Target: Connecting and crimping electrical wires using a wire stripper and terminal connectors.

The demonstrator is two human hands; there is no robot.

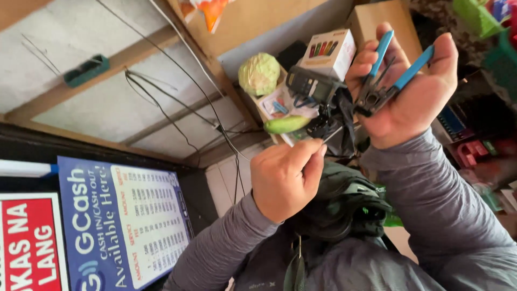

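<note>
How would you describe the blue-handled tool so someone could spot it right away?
Start at the big cardboard box at the top of the view. Just below it, the right hand is raised, and the tool sits in its grip. It is a dark-jawed crimper with two slim blue handles spread in a V, unlike the black handset and the white carton to its left.

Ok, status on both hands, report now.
Right hand gripping blue-handled metal crimping pliers, handles spread. Left hand pinching thin cable end toward the pliers. Nothing between them.
</note>
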